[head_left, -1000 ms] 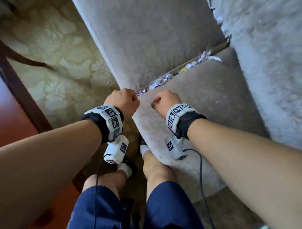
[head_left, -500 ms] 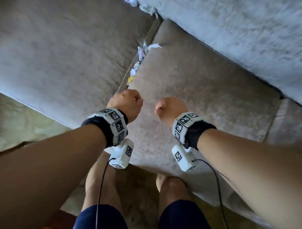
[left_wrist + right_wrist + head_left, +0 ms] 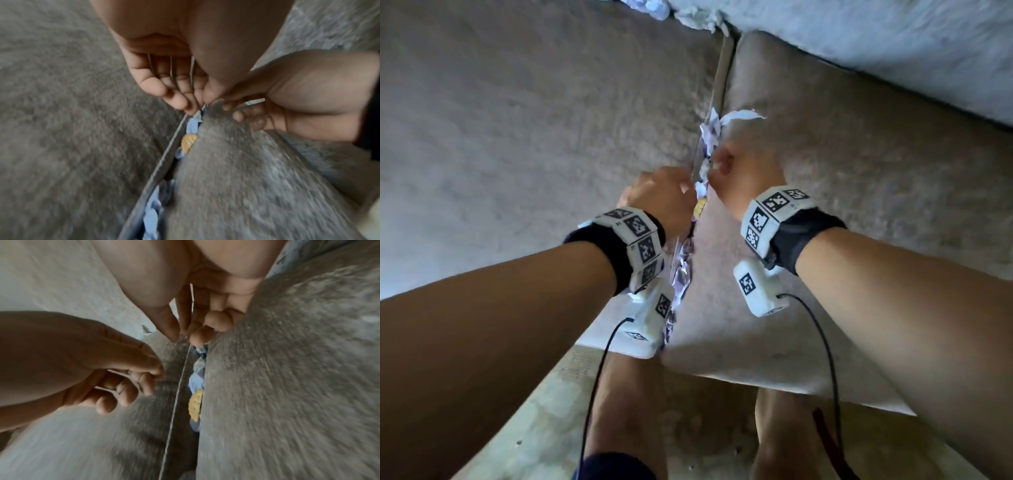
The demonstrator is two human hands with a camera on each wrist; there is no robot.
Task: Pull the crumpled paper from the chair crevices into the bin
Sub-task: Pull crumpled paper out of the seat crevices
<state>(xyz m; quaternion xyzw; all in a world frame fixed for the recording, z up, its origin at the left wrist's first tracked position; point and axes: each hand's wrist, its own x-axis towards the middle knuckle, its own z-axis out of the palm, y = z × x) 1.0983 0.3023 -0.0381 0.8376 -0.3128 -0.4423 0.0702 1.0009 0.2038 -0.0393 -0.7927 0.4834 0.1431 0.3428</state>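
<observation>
Crumpled white paper (image 3: 710, 132) is wedged along the crevice between the chair's armrest (image 3: 534, 137) and seat cushion (image 3: 842, 205); more paper (image 3: 681, 274) fills the gap below my wrists. My left hand (image 3: 667, 195) sits on the armrest side, fingers curled, thumb tip against the fingertips (image 3: 185, 104), with nothing visible in it. My right hand (image 3: 743, 178) is on the cushion side. Its thumb and forefinger (image 3: 199, 337) point down, slightly apart, just above the paper (image 3: 196, 382). No bin is in view.
A yellow ridged scrap (image 3: 700, 207) is stuck in the crevice between both hands, among the paper (image 3: 151, 216). More paper (image 3: 654, 8) lies at the back corner under the backrest (image 3: 876, 41). My legs stand on the floor (image 3: 534, 428) before the seat.
My view has swung round and closer to the chair. Both fists have moved forward to the crevice, one on each side, and the right fingers have loosened over the paper.
</observation>
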